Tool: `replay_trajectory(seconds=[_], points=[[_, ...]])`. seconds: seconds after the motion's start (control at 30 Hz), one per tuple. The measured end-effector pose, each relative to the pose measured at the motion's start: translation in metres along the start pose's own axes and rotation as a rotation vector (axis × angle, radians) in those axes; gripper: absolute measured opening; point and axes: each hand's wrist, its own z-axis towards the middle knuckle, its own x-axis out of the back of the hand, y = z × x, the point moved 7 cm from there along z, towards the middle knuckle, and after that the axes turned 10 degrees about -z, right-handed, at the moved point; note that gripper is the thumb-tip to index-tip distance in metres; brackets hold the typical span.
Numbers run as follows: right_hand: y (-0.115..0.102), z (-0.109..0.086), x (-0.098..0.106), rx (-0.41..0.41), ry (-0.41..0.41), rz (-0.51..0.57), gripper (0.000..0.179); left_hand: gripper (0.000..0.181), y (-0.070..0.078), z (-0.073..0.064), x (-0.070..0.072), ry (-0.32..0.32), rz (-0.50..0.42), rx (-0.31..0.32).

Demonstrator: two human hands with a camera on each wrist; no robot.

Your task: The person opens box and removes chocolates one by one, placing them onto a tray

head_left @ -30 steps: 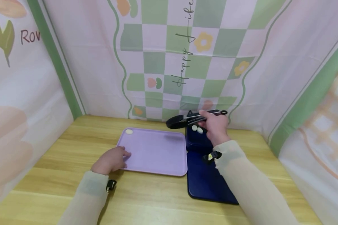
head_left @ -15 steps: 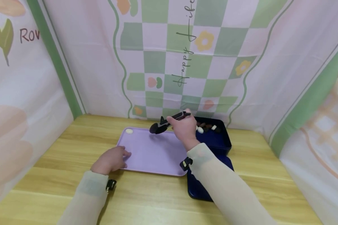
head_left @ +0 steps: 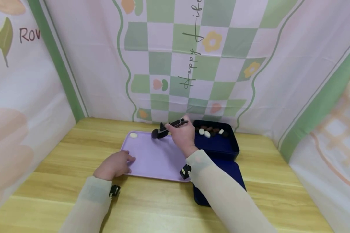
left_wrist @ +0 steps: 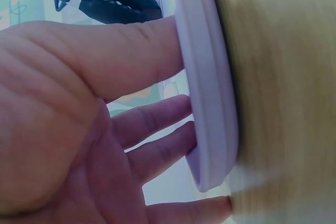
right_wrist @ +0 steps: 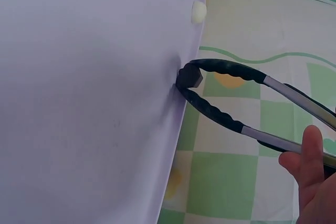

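My right hand (head_left: 184, 136) grips black-headed metal kitchen tongs (right_wrist: 226, 68) over the far part of a lilac tray (head_left: 151, 158). Between the tong tips, as the right wrist view shows, is a small dark faceted piece (right_wrist: 190, 77), right at the tray's far rim. A pale oval piece (head_left: 133, 135) lies in the tray's far left corner. On the tray's left edge rests my left hand (head_left: 115, 165). Its thumb (left_wrist: 131, 53) reaches over the rim in the left wrist view, and the other fingers are fairly straight, some touching the tray.
Right of the tray stands a navy box (head_left: 218, 145) with several white, brown and dark pieces toward its back. A flat navy panel (head_left: 234, 174) lies in front of it, partly under my right forearm. Printed cloth (head_left: 160, 64) hangs behind the wooden table (head_left: 157, 207).
My right hand has moved the tongs left and slightly down, from above the navy box to the tray's far edge, uncovering the box. My left hand has stayed put.
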Motion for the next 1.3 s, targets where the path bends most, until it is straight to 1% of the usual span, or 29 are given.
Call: replay_trajectory(seconds=[0.2,0.4,0.5,0.77,1.0,1.3], points=[[-0.004,-0.002,-0.002,0.017,0.032,-0.056,0.044,0.046,0.000,0.000,0.000,-0.002,0.014,-0.007],[-0.006,-0.003,0.000,0.019,0.046,-0.045,0.045,0.046,-0.001,0.001,-0.001,0.003,0.017,-0.011],[-0.008,-0.004,0.001,0.019,0.043,-0.040,0.046,0.046,-0.003,0.002,-0.001,0.002,0.014,-0.006],[-0.011,-0.004,0.000,0.016,-0.001,-0.074,0.045,0.045,-0.003,0.002,-0.001,-0.003,0.006,0.012],[-0.013,-0.005,0.002,0.022,-0.003,-0.073,0.046,0.045,-0.003,0.001,-0.001,-0.007,0.002,0.021],[-0.013,-0.005,0.005,0.015,-0.010,-0.072,0.045,0.045,0.000,0.001,0.000,-0.003,-0.007,0.017]])
